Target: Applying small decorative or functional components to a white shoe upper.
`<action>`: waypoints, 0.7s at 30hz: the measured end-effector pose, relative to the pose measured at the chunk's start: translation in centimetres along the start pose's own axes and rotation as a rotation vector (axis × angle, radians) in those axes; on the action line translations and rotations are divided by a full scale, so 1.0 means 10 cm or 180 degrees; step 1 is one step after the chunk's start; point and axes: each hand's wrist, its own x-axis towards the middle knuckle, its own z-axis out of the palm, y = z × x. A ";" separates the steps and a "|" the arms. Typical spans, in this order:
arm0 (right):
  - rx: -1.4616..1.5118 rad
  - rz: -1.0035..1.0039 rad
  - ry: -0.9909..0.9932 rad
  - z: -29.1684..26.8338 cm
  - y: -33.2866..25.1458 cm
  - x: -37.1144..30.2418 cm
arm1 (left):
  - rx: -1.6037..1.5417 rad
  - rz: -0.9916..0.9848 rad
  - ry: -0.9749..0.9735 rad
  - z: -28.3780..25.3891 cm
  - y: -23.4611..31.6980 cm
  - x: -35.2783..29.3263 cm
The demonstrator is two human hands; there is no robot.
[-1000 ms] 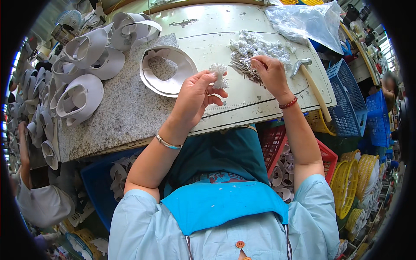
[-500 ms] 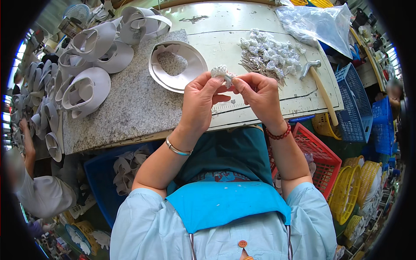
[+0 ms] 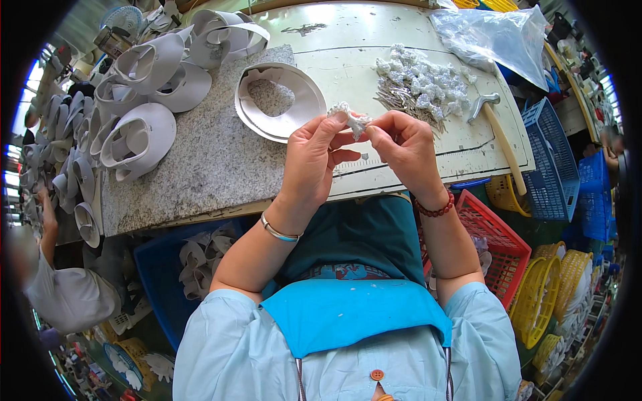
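Note:
Above the near edge of the table, my left hand (image 3: 311,155) and my right hand (image 3: 408,147) are closed on a small piece of crinkled white lacy trim (image 3: 356,125). Fingertips pinch it from both sides, and part of it sticks up between them. Just left of my left hand lies a white sun visor (image 3: 304,110), resting over the edge of a speckled grey slab (image 3: 200,170). Beyond my right hand is a heap of similar crinkled white pieces (image 3: 428,77), with thin greyish strands (image 3: 398,95) at its near side.
A claw hammer (image 3: 503,144) lies at the table's right. Several more visors (image 3: 144,144) crowd the left. Clear plastic (image 3: 491,33) covers the far right corner. Blue (image 3: 552,160) and red crates (image 3: 491,244) stand around the table. Another person (image 3: 70,294) is at the far left.
The lacy piece has turned from upright to lying more sideways, stretched between my fingers. My right hand has shifted slightly right. The whole view has moved a little.

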 end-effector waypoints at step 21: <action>-0.0525 -0.0284 0.0021 0.07 -0.03 -0.06 | 0.0360 0.0363 -0.0064 -0.02 -0.04 -0.08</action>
